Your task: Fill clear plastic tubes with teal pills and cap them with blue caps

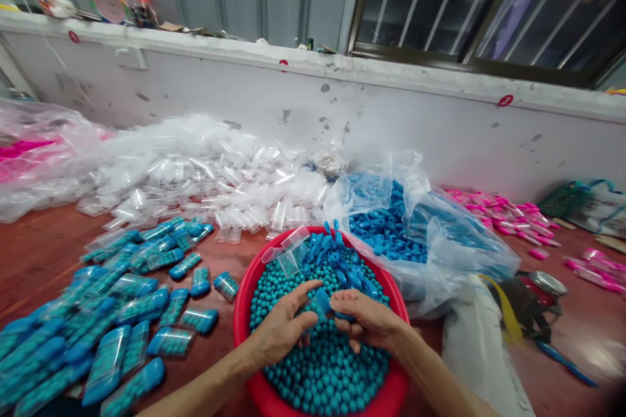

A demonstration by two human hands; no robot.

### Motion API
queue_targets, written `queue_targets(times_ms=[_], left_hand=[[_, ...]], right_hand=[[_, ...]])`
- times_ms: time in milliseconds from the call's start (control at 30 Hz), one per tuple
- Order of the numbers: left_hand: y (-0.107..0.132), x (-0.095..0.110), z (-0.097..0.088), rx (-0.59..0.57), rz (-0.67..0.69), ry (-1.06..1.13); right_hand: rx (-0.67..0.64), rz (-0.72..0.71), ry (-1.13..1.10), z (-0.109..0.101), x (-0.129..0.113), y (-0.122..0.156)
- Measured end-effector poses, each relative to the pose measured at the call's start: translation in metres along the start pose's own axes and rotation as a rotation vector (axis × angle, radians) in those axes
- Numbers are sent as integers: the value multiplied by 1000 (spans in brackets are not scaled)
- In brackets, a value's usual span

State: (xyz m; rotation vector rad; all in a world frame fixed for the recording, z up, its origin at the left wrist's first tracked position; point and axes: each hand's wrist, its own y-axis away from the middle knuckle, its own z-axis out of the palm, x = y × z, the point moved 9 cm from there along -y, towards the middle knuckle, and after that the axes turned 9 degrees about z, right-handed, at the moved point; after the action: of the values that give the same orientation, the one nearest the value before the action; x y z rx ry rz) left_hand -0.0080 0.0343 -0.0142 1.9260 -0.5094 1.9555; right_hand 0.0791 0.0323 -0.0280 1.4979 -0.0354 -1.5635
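Note:
Over a red basin [243, 303] full of small teal beads [332, 378], my two hands come close together. My right hand [369, 319] is closed on a blue cap [323, 301], pinched between thumb and fingers. Just left of it, my left hand [283, 326] has its thumb and forefinger apart, close to the cap; I make out nothing held between them. On the beads at the back of the basin lie several loose blue caps [342, 267] and a few clear flat tubes [293, 251].
Bead-filled tubes with blue caps [141, 306] lie spread at left. Behind them is a heap of clear tubes [220, 169]. A plastic bag [440, 241] of blue caps stands behind the basin, with a white sack [482, 345] at right. Pink pieces [508, 215] lie farther right.

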Motion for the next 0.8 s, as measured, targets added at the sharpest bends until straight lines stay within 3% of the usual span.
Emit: queue_targets(times_ms=[267, 467, 600, 667, 800], left_hand=[[-1, -6, -9, 78, -30, -3], [1, -6, -5, 25, -9, -6], [2, -7, -6, 58, -43, -31], [1, -7, -7, 88, -48, -16], [0, -7, -14, 198, -36, 54]], right_hand=[[-26, -44, 5, 7, -7, -3], [-49, -2, 55, 10, -6, -2], [-67, 20, 105, 13, 4, -5], [45, -26, 189, 8, 4, -6], [328, -258, 498, 2, -17, 2]])
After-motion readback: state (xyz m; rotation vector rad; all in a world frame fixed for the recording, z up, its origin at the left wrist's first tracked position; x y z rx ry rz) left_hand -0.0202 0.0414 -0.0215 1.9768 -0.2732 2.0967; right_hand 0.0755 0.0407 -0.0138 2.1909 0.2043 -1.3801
